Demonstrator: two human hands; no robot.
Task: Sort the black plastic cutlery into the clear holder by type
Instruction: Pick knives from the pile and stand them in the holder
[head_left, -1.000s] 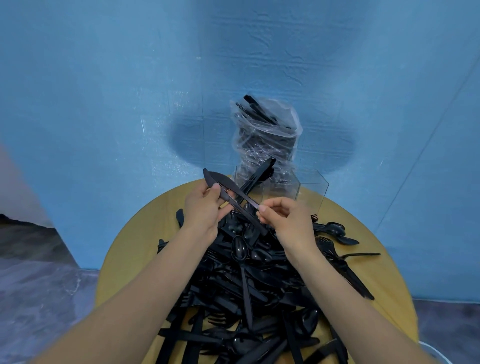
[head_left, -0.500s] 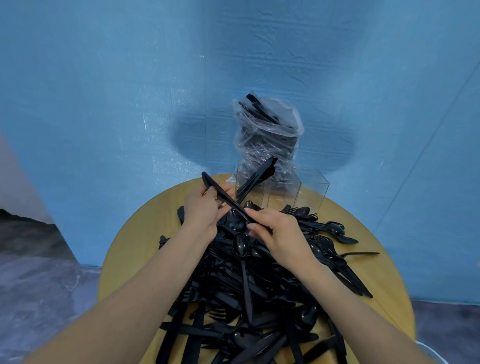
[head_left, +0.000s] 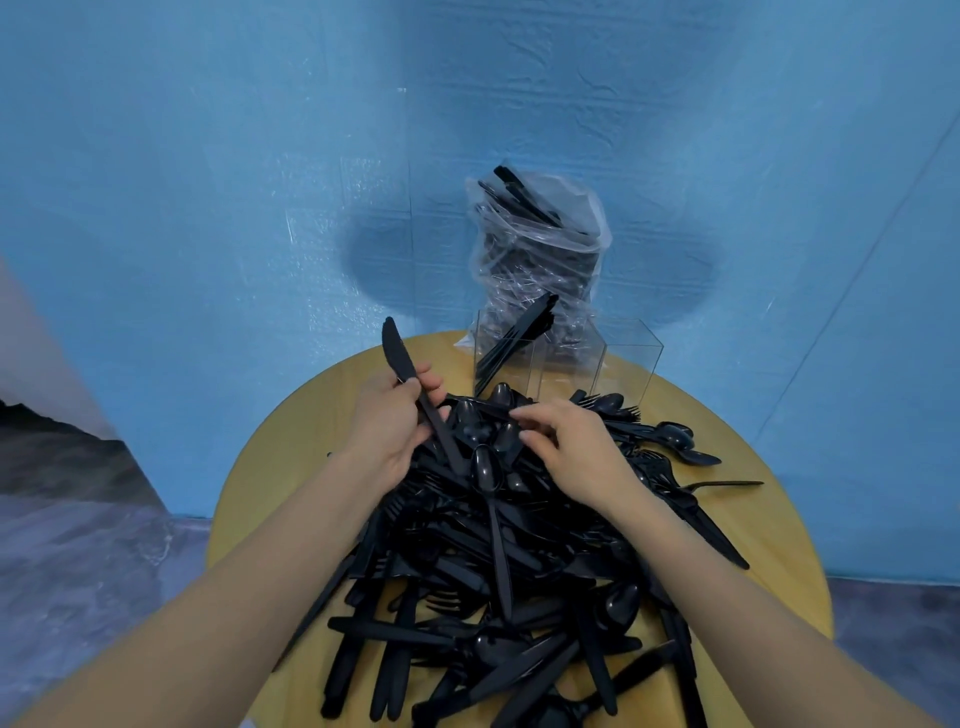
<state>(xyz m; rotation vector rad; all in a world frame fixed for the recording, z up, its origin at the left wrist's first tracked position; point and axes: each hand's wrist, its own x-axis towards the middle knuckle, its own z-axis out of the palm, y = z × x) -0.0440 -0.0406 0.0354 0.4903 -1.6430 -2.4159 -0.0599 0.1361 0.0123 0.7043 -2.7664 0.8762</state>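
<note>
left hand (head_left: 387, 426) grips a knife (head_left: 415, 395); right hand (head_left: 574, 447) pinches cutlery in the pile (head_left: 493, 561)

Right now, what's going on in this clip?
A person is sorting a heap of black cutlery on a round wooden table. The left hand grips a knife, blade up. The right hand picks into the heap. The clear holder behind has knives in its left compartment only.
</note>
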